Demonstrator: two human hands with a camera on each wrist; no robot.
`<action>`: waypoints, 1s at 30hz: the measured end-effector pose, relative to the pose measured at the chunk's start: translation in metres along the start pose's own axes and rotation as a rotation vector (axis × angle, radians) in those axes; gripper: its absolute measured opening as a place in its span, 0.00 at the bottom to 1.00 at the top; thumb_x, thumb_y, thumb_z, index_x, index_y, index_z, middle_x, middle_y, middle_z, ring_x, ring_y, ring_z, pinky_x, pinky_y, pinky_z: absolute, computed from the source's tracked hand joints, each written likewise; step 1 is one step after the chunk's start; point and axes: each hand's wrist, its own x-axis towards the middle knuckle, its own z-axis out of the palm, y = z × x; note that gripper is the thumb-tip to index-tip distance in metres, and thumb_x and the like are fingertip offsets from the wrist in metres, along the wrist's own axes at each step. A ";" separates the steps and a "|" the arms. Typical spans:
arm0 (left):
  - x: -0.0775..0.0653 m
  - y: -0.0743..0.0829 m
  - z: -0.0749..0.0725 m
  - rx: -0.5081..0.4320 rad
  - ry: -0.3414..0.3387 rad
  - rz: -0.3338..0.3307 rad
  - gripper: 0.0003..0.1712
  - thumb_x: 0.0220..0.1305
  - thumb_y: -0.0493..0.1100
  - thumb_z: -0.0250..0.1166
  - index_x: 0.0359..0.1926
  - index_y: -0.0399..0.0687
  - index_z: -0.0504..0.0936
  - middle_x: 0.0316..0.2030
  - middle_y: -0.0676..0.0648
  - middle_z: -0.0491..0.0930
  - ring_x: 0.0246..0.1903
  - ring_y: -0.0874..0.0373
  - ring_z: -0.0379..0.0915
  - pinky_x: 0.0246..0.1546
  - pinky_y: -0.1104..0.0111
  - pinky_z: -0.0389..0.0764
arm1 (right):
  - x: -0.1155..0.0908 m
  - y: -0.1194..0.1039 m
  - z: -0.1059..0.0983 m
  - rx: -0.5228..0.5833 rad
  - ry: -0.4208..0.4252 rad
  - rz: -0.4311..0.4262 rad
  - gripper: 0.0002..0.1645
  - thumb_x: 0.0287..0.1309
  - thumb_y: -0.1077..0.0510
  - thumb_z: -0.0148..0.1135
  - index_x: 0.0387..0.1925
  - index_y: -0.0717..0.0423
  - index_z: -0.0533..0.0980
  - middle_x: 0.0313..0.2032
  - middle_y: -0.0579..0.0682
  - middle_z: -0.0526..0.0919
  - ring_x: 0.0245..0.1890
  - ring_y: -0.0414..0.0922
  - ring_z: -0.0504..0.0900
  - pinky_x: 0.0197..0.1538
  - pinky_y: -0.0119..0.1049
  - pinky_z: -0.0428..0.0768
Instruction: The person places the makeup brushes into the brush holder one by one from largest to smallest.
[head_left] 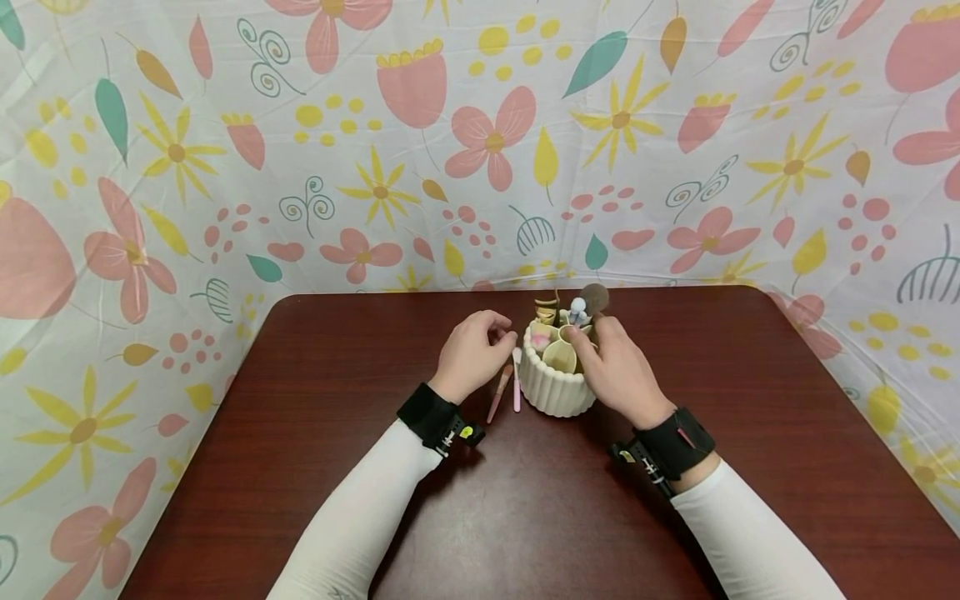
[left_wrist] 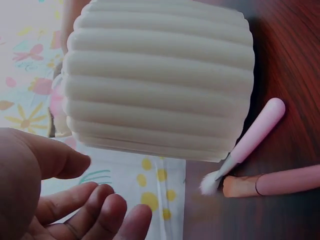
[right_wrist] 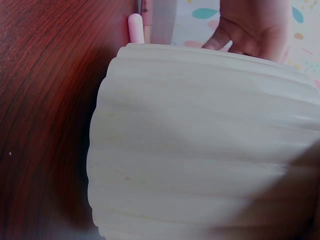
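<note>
A cream ribbed makeup brush holder (head_left: 557, 393) with inner compartments stands upright on the table. My right hand (head_left: 621, 371) grips its right rim, thumb over the top; the other fingers are mostly hidden. Close to its left side is my left hand (head_left: 476, 354), fingers loosely curled around nothing, as the left wrist view also shows. Two makeup brushes lie left of the holder: a pink-handled one with white bristles (left_wrist: 257, 130) and a darker pink one with orange-brown bristles (left_wrist: 287, 181). Inside the holder are a round grey-brown brush head (head_left: 596, 297), a pale blue item (head_left: 577, 308) and a gold-brown item (head_left: 546, 311).
The dark reddish-brown table (head_left: 480, 533) has its back edge just behind the holder. A white cloth (head_left: 480, 167) printed with flowers and leaves hangs behind it and along the sides. Black straps (head_left: 429, 415) with small cameras circle both wrists.
</note>
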 end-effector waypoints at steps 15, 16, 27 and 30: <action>0.005 -0.008 0.007 0.129 -0.161 -0.050 0.13 0.77 0.46 0.70 0.55 0.46 0.90 0.41 0.52 0.88 0.39 0.58 0.83 0.40 0.62 0.83 | 0.001 0.000 0.002 -0.006 0.022 -0.009 0.35 0.88 0.33 0.45 0.52 0.62 0.76 0.48 0.60 0.76 0.44 0.57 0.78 0.48 0.56 0.76; 0.005 -0.008 0.008 0.138 -0.169 -0.048 0.13 0.76 0.46 0.70 0.55 0.46 0.91 0.42 0.52 0.88 0.40 0.58 0.83 0.40 0.62 0.83 | 0.001 0.000 0.002 -0.006 0.022 -0.008 0.35 0.88 0.33 0.45 0.52 0.62 0.76 0.48 0.60 0.76 0.44 0.57 0.78 0.48 0.56 0.76; 0.002 -0.010 0.008 0.224 -0.282 -0.086 0.12 0.75 0.46 0.71 0.53 0.48 0.89 0.43 0.51 0.87 0.36 0.58 0.81 0.36 0.62 0.81 | 0.000 0.001 0.001 -0.005 0.018 -0.005 0.35 0.88 0.33 0.45 0.53 0.62 0.76 0.48 0.59 0.76 0.44 0.57 0.78 0.48 0.54 0.76; 0.001 -0.011 0.008 0.246 -0.314 -0.103 0.08 0.73 0.46 0.72 0.48 0.50 0.88 0.41 0.53 0.86 0.33 0.58 0.79 0.33 0.63 0.79 | 0.000 0.001 0.001 -0.006 0.016 -0.004 0.35 0.88 0.33 0.45 0.53 0.62 0.76 0.48 0.59 0.76 0.44 0.57 0.77 0.47 0.54 0.76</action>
